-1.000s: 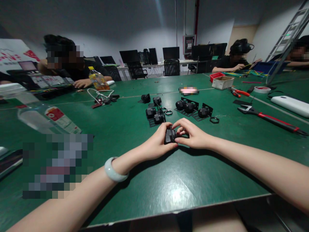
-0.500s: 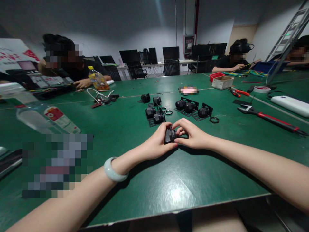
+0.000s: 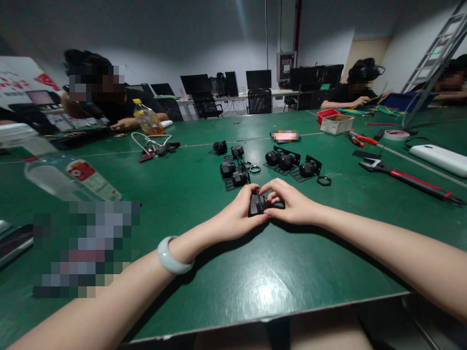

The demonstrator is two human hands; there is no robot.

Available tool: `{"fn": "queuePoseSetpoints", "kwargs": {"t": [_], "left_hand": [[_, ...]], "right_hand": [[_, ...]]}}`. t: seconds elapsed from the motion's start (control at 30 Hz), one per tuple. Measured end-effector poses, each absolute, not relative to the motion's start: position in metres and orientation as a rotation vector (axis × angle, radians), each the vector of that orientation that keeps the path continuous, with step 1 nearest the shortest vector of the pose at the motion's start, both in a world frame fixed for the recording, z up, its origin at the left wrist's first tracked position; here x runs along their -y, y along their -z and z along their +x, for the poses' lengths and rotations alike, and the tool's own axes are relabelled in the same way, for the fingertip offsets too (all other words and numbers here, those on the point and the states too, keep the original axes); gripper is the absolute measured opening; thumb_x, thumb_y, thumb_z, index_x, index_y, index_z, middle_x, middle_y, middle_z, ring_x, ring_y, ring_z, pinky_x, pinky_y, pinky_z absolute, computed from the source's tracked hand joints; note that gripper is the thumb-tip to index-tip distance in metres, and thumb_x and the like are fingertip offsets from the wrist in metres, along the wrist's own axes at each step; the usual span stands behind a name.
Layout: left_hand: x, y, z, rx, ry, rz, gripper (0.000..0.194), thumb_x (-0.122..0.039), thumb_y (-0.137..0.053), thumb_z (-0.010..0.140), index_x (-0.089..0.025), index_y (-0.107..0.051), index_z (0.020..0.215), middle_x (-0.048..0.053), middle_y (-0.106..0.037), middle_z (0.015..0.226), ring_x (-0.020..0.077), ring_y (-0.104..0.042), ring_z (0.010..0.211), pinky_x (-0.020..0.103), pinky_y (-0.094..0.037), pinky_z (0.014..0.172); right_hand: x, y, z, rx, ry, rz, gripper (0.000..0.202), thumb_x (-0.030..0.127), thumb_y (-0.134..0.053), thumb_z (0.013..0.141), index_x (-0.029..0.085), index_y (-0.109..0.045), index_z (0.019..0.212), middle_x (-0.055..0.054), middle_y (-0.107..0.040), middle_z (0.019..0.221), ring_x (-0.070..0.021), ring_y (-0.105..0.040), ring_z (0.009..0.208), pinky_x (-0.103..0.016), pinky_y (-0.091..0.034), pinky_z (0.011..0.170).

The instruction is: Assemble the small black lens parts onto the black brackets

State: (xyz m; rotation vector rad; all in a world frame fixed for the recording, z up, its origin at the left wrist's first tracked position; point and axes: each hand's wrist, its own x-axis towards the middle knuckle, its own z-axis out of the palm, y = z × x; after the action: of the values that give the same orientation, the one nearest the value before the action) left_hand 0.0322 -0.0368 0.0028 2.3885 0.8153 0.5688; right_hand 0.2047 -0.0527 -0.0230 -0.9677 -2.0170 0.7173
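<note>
Between both hands, low over the green table (image 3: pixel 226 277), a black fitting (image 3: pixel 257 206). Left hand (image 3: pixel 239 213) with fingers closed around its left side; right hand (image 3: pixel 294 201) with thumb and forefinger narrowed on its right end, remaining fingers curled inward. Much of the piece covered by skin; contact with the table impossible to tell.

Just beyond, similar black parts (image 3: pixel 239 177) on slotted brackets, with loose hex rings (image 3: pixel 324 181) near them.

Farther back, a yellow-capped bottle (image 3: pixel 146 120) with amber liquid at the bottom. At left, a large clear bottle (image 3: pixel 45 177), slanting, with a red-and-white label; fill level hard to make out. Toward the right, a white box (image 3: pixel 336 127), brownish within, contents too small to tell; just behind, a red box (image 3: pixel 323 117), partly hidden. Farther right, a blue bin (image 3: pixel 396 101), inside hidden, beside colored strips (image 3: pixel 352 112).

Pixelated beyond recognition: a grayish object (image 3: pixel 97 236) by the left forearm and a pink one (image 3: pixel 285 136).
</note>
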Motion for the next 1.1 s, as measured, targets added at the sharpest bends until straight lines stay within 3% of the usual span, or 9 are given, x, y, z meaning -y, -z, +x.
{"fn": "queuePoseSetpoints", "kwargs": {"t": [1.1], "left_hand": [[0.037, -0.0027, 0.0319, -0.776, -0.579, 2.389, 0.046, -0.022, -0.049, 0.065, -0.015, -0.029, 0.105, 0.005, -0.04, 0.1, 0.0169, -0.041, 0.091, 0.031, -0.036, 0.08]], "right_hand": [[0.052, 0.0206, 0.2052, 2.051, -0.701, -0.935, 0.034, 0.018, -0.056, 0.062, 0.019, -0.044, 0.094, -0.004, -0.043, 0.094, -0.0109, -0.048, 0.078, -0.028, -0.043, 0.069]]}}
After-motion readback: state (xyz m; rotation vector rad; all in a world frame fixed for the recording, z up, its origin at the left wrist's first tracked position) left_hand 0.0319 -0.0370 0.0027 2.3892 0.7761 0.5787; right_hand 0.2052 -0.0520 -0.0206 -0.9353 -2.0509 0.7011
